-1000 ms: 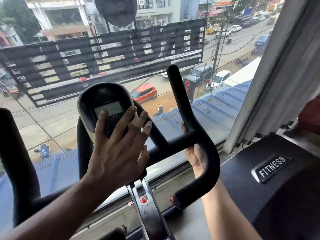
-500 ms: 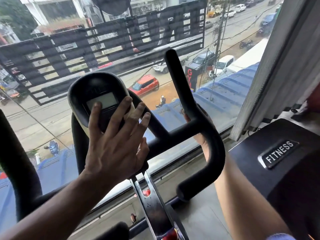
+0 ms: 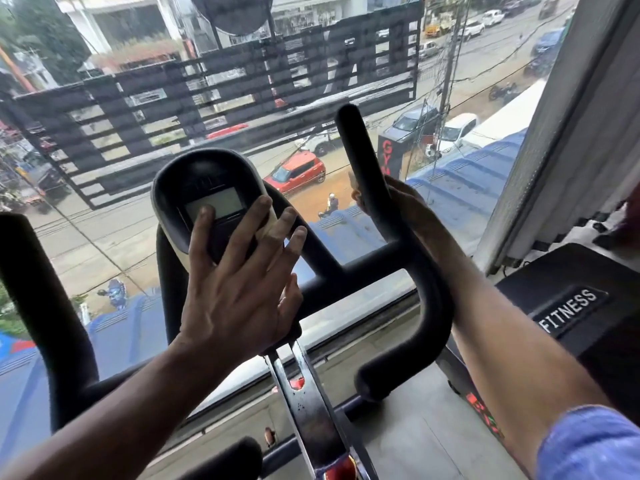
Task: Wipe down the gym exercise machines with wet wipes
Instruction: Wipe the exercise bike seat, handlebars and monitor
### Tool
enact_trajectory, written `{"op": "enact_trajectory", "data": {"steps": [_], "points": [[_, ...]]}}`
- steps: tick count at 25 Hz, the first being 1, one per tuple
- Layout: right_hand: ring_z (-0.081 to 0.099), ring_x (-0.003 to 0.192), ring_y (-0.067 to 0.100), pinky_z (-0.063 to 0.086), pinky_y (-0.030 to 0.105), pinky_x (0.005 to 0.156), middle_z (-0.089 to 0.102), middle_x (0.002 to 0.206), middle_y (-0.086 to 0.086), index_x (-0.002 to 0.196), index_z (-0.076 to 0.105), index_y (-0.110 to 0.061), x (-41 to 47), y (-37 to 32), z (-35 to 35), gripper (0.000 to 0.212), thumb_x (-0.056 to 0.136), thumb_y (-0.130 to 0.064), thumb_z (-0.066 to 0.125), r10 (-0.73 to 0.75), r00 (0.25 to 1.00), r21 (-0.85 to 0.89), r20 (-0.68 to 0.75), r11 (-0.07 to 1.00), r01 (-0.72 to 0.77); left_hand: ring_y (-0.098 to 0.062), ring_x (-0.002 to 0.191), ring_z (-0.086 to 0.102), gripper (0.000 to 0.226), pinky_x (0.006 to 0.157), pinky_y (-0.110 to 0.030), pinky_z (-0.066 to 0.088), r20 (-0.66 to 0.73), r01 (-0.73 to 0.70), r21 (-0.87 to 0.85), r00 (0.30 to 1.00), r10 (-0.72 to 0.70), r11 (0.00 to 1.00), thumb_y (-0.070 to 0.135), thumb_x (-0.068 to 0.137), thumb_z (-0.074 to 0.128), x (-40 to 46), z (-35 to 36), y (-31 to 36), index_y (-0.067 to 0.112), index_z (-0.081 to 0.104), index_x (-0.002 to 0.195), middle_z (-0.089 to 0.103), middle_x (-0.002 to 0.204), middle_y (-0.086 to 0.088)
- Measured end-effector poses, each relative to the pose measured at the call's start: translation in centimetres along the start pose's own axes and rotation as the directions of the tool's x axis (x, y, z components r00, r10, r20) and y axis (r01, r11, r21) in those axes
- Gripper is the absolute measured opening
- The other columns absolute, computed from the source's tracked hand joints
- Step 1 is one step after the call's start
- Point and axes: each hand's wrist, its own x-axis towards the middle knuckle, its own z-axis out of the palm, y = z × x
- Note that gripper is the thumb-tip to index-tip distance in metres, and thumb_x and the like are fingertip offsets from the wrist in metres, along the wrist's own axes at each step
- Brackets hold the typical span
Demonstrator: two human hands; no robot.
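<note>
An exercise bike stands before a window. Its console is black with a pale rim and a small grey screen. My left hand lies flat on the console's lower face, fingers spread and straight; no wipe shows plainly under it. Black padded handlebars curve around it, with the right upright bar rising beside the console. My right hand wraps this bar from behind, its fingertips curling round the bar's left side. A small pale scrap shows at those fingertips; I cannot tell if it is a wipe.
The left handlebar loop fills the left edge. A chrome stem runs down below the console. A black machine labelled FITNESS stands close on the right, under a grey curtain. The window glass lies just beyond the bars.
My right hand has slid up the right bar, from near the cross joint to higher on the upright. My left hand has stayed flat on the console.
</note>
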Motion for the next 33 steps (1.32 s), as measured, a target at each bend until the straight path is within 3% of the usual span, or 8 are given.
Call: {"op": "enact_trajectory", "data": {"steps": [3, 7, 10, 15, 21, 24, 31, 33], "points": [[0.071, 0.085, 0.013, 0.058, 0.027, 0.080, 0.074, 0.095, 0.005, 0.113, 0.074, -0.010, 7.2, 1.1, -2.1, 0.033, 0.086, -0.028, 0.078, 0.136, 0.978, -0.143, 0.160, 0.983, -0.113, -0.027, 0.153, 0.035, 0.049, 0.123, -0.067, 0.012, -0.029, -0.013, 0.012, 1.000, 0.013, 1.000, 0.032, 0.099, 0.048, -0.4, 0.3, 0.0, 0.015, 0.062, 0.143, 0.053, 0.155, -0.003], [0.071, 0.079, 0.021, 0.058, 0.030, 0.077, 0.074, 0.089, 0.011, 0.117, 0.066, 0.004, 13.0, 3.0, -4.3, 0.021, 0.101, -0.003, 0.054, 0.104, 0.980, -0.113, 0.167, 0.990, -0.086, -0.026, 0.152, 0.037, 0.047, 0.122, -0.067, 0.014, -0.044, -0.011, -0.013, 0.999, 0.010, 1.000, 0.031, 0.099, 0.050, -0.3, 0.7, -0.1, 0.015, 0.064, 0.141, 0.055, 0.154, -0.002], [0.070, 0.085, 0.026, 0.059, 0.035, 0.082, 0.071, 0.096, 0.017, 0.124, 0.061, 0.006, 15.8, 1.3, -2.2, 0.025, 0.101, -0.004, 0.056, 0.086, 0.973, 0.008, 0.216, 0.996, -0.090, -0.027, 0.152, 0.037, 0.048, 0.123, -0.067, 0.014, -0.038, -0.009, -0.013, 0.999, 0.009, 1.000, 0.032, 0.099, 0.051, -0.4, 0.7, -0.2, 0.015, 0.064, 0.141, 0.055, 0.154, -0.002], [0.072, 0.085, 0.023, 0.059, 0.032, 0.080, 0.073, 0.094, 0.012, 0.127, 0.057, 0.010, 15.2, 1.5, -4.6, 0.028, 0.106, 0.003, 0.041, 0.246, 0.910, -0.181, 0.335, 0.964, -0.194, -0.026, 0.154, 0.034, 0.049, 0.122, -0.068, 0.016, -0.029, -0.001, -0.032, 1.000, 0.000, 0.999, 0.033, 0.099, 0.049, -0.4, 0.8, -0.1, 0.015, 0.062, 0.143, 0.052, 0.156, -0.002], [0.067, 0.071, 0.020, 0.058, 0.030, 0.072, 0.065, 0.092, 0.014, 0.111, 0.063, 0.003, 19.0, 0.1, -1.0, 0.019, 0.096, 0.007, 0.051, 0.157, 0.948, -0.068, 0.275, 0.987, -0.144, -0.025, 0.153, 0.034, 0.049, 0.122, -0.067, 0.017, -0.074, -0.007, -0.064, 0.997, 0.002, 0.998, 0.032, 0.097, 0.052, -0.7, 1.4, -0.3, 0.014, 0.064, 0.140, 0.055, 0.154, -0.003], [0.062, 0.070, 0.019, 0.055, 0.028, 0.069, 0.060, 0.086, 0.010, 0.105, 0.065, -0.001, 17.7, 0.5, -2.0, 0.022, 0.096, 0.005, 0.046, 0.240, 0.896, -0.069, 0.374, 0.970, -0.232, -0.024, 0.155, 0.032, 0.050, 0.123, -0.066, 0.016, -0.058, -0.014, -0.061, 0.998, 0.011, 0.998, 0.032, 0.096, 0.051, -0.6, 1.1, -0.3, 0.015, 0.063, 0.141, 0.054, 0.155, -0.002], [0.065, 0.072, 0.030, 0.056, 0.039, 0.074, 0.064, 0.083, 0.016, 0.111, 0.060, 0.010, 19.5, -3.8, 1.4, 0.020, 0.096, -0.002, 0.054, 0.102, 0.961, -0.112, 0.258, 0.991, -0.075, -0.024, 0.155, 0.032, 0.050, 0.123, -0.066, 0.017, -0.047, -0.005, -0.068, 0.999, 0.002, 0.998, 0.033, 0.096, 0.052, -0.7, 1.1, -0.3, 0.015, 0.062, 0.142, 0.054, 0.155, -0.002], [0.061, 0.069, 0.028, 0.053, 0.038, 0.071, 0.062, 0.078, 0.014, 0.098, 0.063, 0.006, 19.8, -4.8, 2.3, 0.011, 0.092, -0.001, 0.058, 0.085, 0.960, -0.110, 0.266, 0.992, -0.057, -0.025, 0.155, 0.032, 0.051, 0.123, -0.066, 0.016, -0.042, -0.006, -0.061, 0.999, 0.003, 0.998, 0.034, 0.096, 0.052, -0.6, 1.0, -0.3, 0.015, 0.062, 0.142, 0.053, 0.155, -0.002]]}}
